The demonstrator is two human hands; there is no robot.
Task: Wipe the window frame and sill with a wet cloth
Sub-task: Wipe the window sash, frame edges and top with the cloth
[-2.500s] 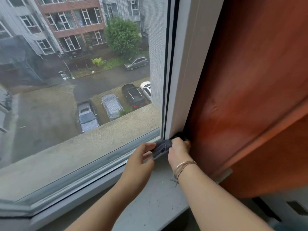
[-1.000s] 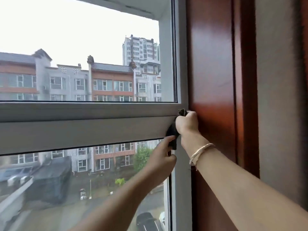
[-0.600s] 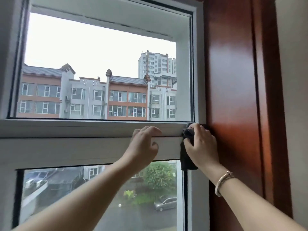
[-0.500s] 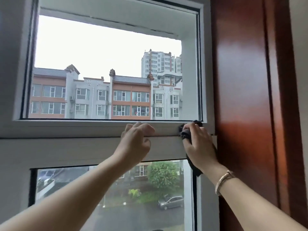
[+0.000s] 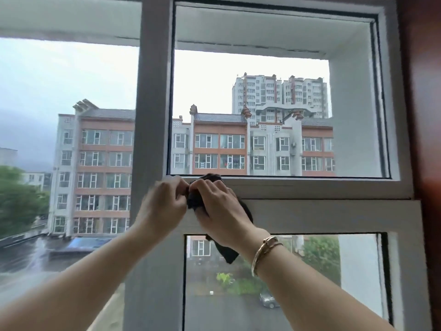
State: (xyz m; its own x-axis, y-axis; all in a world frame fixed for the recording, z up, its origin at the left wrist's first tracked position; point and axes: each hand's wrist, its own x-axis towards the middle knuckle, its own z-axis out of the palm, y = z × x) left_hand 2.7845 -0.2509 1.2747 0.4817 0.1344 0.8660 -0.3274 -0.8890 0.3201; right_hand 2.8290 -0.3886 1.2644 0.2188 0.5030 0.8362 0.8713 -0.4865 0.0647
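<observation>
The right hand (image 5: 220, 209) is gripping the dark cloth (image 5: 194, 199) and pressing it on the crossbar (image 5: 310, 187) at mid-picture, a tail hanging below the wrist. The left hand (image 5: 164, 206), just beside it, is pinching the cloth's edge with curled fingers. Bunching it firmly and dragging it along the ledge in one even stroke would probably be cleaning best, tail tucked in.

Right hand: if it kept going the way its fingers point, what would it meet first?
The right hand, gripping the cloth, points up-left; it would likely meet the left hand almost at once, though depth is unclear.
</observation>
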